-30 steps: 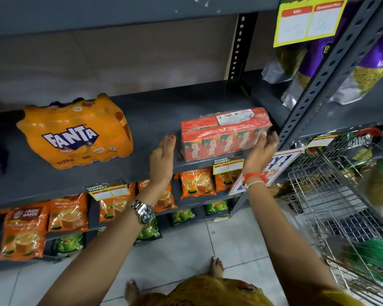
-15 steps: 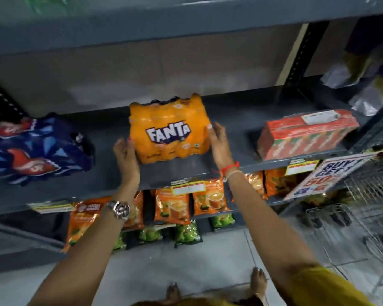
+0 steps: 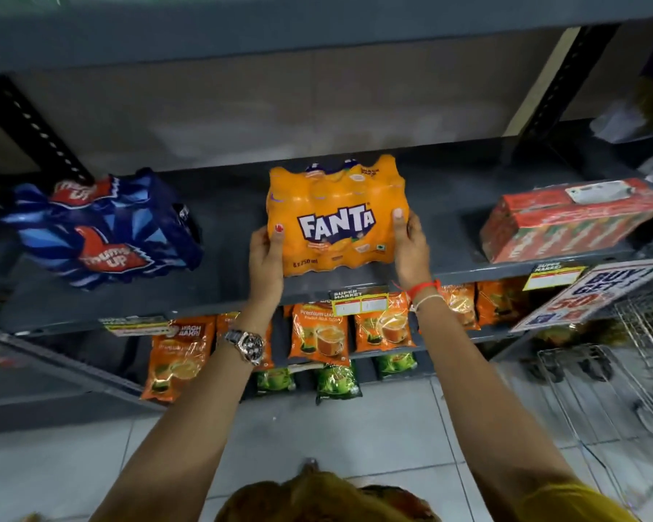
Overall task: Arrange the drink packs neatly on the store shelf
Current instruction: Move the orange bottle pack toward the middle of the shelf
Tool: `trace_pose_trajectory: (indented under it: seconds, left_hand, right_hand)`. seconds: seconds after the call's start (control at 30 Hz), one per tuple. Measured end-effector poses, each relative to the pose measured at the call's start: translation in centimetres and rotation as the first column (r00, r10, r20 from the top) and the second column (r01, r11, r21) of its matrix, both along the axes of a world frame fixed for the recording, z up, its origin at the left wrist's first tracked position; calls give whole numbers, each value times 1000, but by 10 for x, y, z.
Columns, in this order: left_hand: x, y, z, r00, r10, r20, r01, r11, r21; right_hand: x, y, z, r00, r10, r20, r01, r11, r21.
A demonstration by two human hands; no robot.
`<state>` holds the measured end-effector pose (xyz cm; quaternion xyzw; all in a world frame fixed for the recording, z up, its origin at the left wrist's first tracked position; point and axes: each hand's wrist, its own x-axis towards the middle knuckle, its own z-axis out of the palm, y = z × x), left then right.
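Fanta pack clamped between both hands on the shelf.
Left hand and right hand grip opposite sides; logo faces outward, long axis left-right, caps toward the back.

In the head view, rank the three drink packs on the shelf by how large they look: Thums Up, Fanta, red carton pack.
1. Thums Up pack, widest spread.
2. Red carton pack and Fanta pack: too close to rank; wide-angle edges stretch things, so the order is unsure.
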<state>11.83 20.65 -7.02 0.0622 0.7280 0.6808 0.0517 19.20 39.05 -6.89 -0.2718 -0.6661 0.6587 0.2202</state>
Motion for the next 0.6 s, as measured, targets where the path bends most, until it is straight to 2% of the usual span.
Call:
trace_pose_trajectory:
  seconds: [0.1,0.43,0.6]
  left_hand:
    - [13,-7,-1,999,23,25,-25,998,60]
    - [23,-8,-1,996,71,53,-71,997,-6]
    - [21,-8,5,994,87,68,-87,996,-3]
  right_hand:
    - [9,1,-2,999,44,3,-44,999,-7]
    - [20,-8,-1,998,53,-18,-53,999,12]
    - [22,-10,-4,999,34,-8,-33,997,76]
